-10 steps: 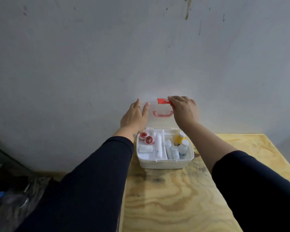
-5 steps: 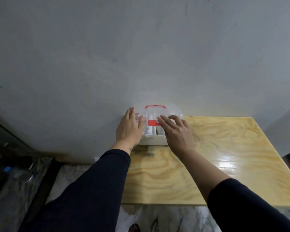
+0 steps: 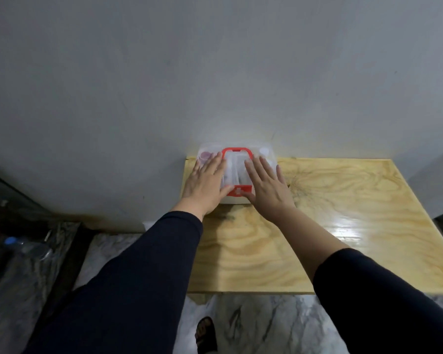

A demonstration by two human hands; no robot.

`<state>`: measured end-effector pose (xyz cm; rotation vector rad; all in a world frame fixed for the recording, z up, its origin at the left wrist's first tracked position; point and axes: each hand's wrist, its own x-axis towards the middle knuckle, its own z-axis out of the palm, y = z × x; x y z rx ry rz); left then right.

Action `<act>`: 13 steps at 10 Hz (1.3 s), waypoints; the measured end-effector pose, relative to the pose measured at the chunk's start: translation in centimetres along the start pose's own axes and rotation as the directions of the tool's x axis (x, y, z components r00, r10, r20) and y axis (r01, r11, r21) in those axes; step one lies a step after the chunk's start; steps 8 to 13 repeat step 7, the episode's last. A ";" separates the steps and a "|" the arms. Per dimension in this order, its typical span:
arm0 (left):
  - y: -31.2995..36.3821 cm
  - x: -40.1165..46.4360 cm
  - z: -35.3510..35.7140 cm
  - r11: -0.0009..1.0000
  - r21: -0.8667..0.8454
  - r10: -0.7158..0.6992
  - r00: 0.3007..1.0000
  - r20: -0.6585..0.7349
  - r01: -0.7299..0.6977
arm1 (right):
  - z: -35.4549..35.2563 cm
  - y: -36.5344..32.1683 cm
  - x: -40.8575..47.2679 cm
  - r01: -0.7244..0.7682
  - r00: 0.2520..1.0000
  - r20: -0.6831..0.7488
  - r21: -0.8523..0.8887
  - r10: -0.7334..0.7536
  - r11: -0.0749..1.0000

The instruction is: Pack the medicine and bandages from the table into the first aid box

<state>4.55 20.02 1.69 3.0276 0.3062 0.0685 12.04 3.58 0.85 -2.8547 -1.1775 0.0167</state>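
Note:
The white first aid box (image 3: pixel 237 200) stands at the far left corner of the wooden table (image 3: pixel 330 226), against the wall. Its clear lid (image 3: pixel 237 169) with a red handle (image 3: pixel 236 151) lies down over the box, and the red latch (image 3: pixel 239 190) shows at the front. Bottles and rolls inside appear faintly through the lid. My left hand (image 3: pixel 206 186) lies flat on the lid's left half, fingers spread. On the right half my right hand (image 3: pixel 267 186) presses flat, its thumb beside the latch. Neither hand holds anything.
A grey wall rises right behind the box. Marble floor (image 3: pixel 253 323) lies below the table's near edge, with a sandalled foot (image 3: pixel 205 334) on it. A plastic bottle with a blue cap (image 3: pixel 23 247) lies on the floor at the left.
The lid, upright a second ago with the contents showing, has been swung down over the box. Both hands moved from the raised lid to lying flat on top of it.

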 end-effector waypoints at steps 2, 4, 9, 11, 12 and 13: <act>-0.5 2.2 1.1 0.985 0.173 -0.001 1.000 -0.019 0.004 | 0.7 0.5 2.6 0.005 1.000 0.007 -0.084 -0.004 0.996; -0.9 4.4 1.1 0.985 0.168 -0.020 0.999 -0.030 0.024 | 0.7 1.2 5.0 0.026 1.000 -0.004 -0.078 -0.026 0.997; -2.1 3.4 0.0 0.998 0.003 0.060 0.998 -0.026 -0.060 | -4.0 0.9 4.5 0.054 0.997 0.047 0.043 -0.056 0.998; -2.1 3.4 0.0 0.998 0.003 0.060 0.998 -0.026 -0.060 | -4.0 0.9 4.5 0.054 0.997 0.047 0.043 -0.056 0.998; -2.1 3.4 0.0 0.998 0.003 0.060 0.998 -0.026 -0.060 | -4.0 0.9 4.5 0.054 0.997 0.047 0.043 -0.056 0.998; -2.1 3.4 0.0 0.998 0.003 0.060 0.998 -0.026 -0.060 | -4.0 0.9 4.5 0.054 0.997 0.047 0.043 -0.056 0.998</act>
